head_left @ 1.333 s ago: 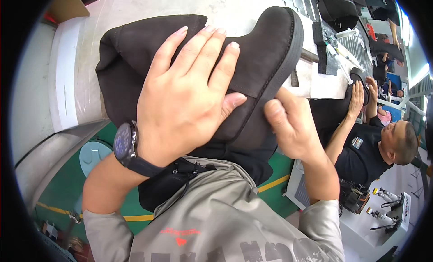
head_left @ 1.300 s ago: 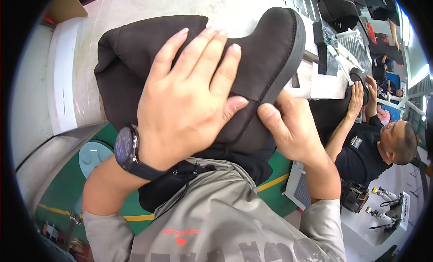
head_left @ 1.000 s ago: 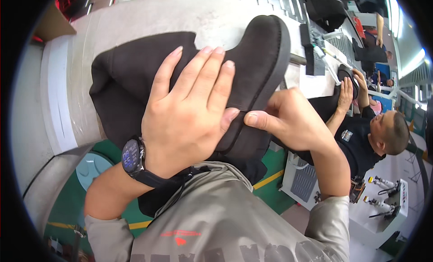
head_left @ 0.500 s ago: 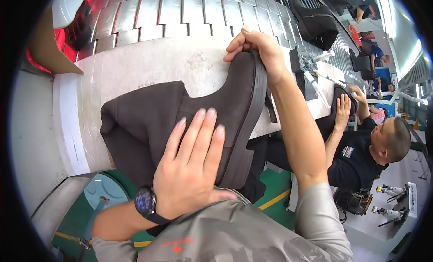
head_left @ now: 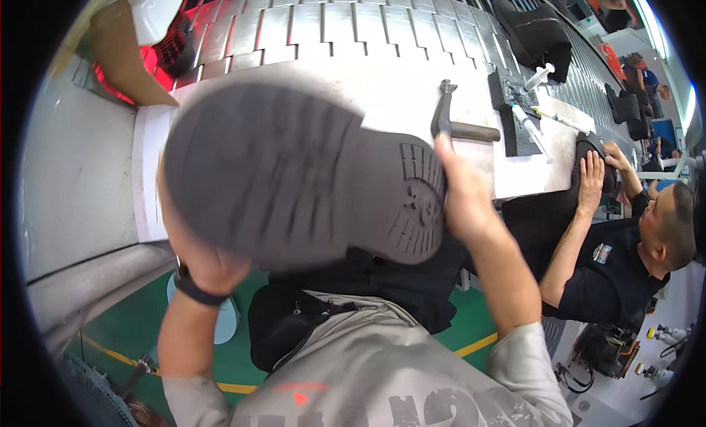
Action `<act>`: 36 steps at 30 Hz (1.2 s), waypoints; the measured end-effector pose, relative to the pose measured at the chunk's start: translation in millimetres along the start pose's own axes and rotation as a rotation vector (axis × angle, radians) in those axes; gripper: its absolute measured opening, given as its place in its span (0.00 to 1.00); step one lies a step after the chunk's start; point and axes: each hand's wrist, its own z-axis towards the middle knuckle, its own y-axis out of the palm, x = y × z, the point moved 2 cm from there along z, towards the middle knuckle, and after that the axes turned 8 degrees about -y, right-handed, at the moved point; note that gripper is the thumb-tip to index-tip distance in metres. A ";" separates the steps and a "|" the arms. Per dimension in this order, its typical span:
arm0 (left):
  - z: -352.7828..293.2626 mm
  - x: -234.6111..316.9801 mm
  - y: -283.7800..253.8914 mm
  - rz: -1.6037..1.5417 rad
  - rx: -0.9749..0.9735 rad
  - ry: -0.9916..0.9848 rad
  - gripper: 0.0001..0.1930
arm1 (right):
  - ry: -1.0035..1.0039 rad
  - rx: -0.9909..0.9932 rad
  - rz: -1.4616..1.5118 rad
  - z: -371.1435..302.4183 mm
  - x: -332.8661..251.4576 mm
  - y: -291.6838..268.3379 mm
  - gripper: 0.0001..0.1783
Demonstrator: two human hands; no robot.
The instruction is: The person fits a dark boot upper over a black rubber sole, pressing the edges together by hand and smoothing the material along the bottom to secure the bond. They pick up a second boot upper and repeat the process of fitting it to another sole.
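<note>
Holding boot (head_left: 294, 177) up in front of grey shirt (head_left: 368, 361), above the near edge of bench (head_left: 390, 81). Turned sole-out to the camera: toe at left, heel at right. Blurred over the toe half, sharper at the heel, with grooves across both. Cannot tell the lie of the shaft, being hidden behind the sole.

At toe end: left hand (head_left: 213, 269), largely behind the sole, with watch strap (head_left: 197, 286) at the wrist. Cannot tell whether spread or pressed together in the fingers there.

At heel end: right hand (head_left: 465, 199), clasping the heel's outer edge, with one digit straight along it. Cannot tell the spacing of the other fingers, being hidden.

On bench, just past the heel in view: hammer (head_left: 474, 131). Farther right: black block (head_left: 507, 96), with syringes (head_left: 532, 133) on and beside it.

Beyond bench: slatted metal conveyor (head_left: 331, 23), bearing second boot (head_left: 533, 34). At far left: cardboard (head_left: 121, 59). At right: co-worker (head_left: 610, 265), with both hands on dark shoe (head_left: 592, 146).
</note>
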 end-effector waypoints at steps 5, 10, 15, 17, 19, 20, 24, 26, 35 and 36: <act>108.3 61.7 44.6 0.105 -0.203 0.075 0.25 | -0.156 0.099 -0.224 -27.0 39.0 -25.0 0.18; 137.8 72.1 112.9 0.291 -0.422 0.070 0.33 | -0.285 0.357 0.169 48.9 6.1 -18.3 0.21; 147.5 64.3 128.0 0.272 -0.498 0.001 0.35 | 0.006 0.164 0.501 109.6 -12.2 -5.3 0.33; 145.3 62.6 131.5 0.249 -0.509 -0.004 0.35 | 0.026 0.066 0.490 118.9 -12.3 -6.0 0.34; 144.9 57.7 132.5 0.286 -0.488 0.013 0.35 | 0.113 0.033 0.473 123.5 -7.2 -4.4 0.33; 143.7 57.6 133.2 0.286 -0.501 0.028 0.34 | 0.119 0.036 0.466 124.6 -6.2 -2.9 0.33; 144.3 50.8 144.0 0.281 -0.522 0.004 0.34 | -0.119 0.057 -0.135 134.5 -8.3 -5.1 0.25; 145.0 52.8 146.9 0.327 -0.528 0.044 0.32 | -0.344 0.001 -0.693 141.0 -16.1 -1.7 0.19; 144.6 -5.2 164.2 0.457 -0.387 0.485 0.13 | -0.299 -0.138 -0.621 111.8 -53.9 18.3 0.25; 153.4 5.7 166.2 0.478 -0.652 0.070 0.22 | -0.443 -0.054 -0.663 108.2 -36.2 17.9 0.25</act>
